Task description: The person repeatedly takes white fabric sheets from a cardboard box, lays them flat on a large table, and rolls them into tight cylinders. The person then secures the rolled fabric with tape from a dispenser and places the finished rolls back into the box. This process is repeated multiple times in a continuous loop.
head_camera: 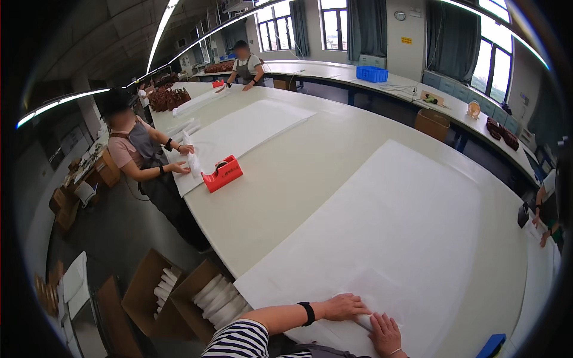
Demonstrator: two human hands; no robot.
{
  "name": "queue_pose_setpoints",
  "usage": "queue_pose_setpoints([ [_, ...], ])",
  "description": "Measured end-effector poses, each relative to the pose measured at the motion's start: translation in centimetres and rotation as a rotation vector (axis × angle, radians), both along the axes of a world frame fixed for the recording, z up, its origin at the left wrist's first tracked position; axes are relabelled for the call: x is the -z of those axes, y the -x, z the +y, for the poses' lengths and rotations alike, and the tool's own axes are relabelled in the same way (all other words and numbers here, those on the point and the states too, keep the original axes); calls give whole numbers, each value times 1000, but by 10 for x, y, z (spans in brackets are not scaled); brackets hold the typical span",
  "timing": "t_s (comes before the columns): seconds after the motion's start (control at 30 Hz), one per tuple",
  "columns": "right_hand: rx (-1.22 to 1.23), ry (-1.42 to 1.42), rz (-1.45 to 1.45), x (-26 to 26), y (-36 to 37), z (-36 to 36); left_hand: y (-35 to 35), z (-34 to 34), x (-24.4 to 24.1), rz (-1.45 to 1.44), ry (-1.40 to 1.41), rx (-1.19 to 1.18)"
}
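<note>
A large white sheet (380, 223), thin like paper, lies flat over the near part of the table. On its near edge is a small white roll (364, 320), partly hidden under my hands. My left hand (344, 307), a black band at its wrist, lies over the roll's left part with the fingers bent down on it. My right hand (386, 333) presses on the roll's other end, fingers close together, with a thin bracelet at the wrist. What is inside the roll cannot be seen.
Left of me, cardboard boxes (192, 308) hold several white rolls (219, 300). A red tape dispenser (222, 173) stands near a co-worker (143, 156) handling white wrapping. A blue object (491, 345) sits at the near right edge. Another person's hands (544, 237) work at far right.
</note>
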State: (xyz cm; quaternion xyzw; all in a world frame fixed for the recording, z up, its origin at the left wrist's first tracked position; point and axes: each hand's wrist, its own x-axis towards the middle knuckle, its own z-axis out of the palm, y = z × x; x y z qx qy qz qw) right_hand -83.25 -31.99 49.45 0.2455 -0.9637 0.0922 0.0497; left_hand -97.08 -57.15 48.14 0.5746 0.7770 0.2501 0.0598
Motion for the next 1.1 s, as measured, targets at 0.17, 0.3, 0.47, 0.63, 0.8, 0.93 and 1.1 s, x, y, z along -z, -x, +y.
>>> queue_pose_setpoints([
  [0.17,-29,58,-26,7,12,10,2,4,-3,-53,26,-6],
  [0.3,-23,81,-42,-14,15,2,1,0,-5,-13,33,2],
  [0.47,-27,182,-11,-7,22,3,-1,1,-4,163,61,-15],
  [0.63,-48,253,-141,-16,37,6,-25,-6,19,379,10,-81],
  [0.8,8,472,-347,-21,45,22,-20,5,9,167,12,-111],
  [0.93,77,189,-1,-34,34,-7,-19,9,13,116,-4,-180],
  [1.1,146,150,89,-28,16,-34,-11,15,6,55,25,-205],
])
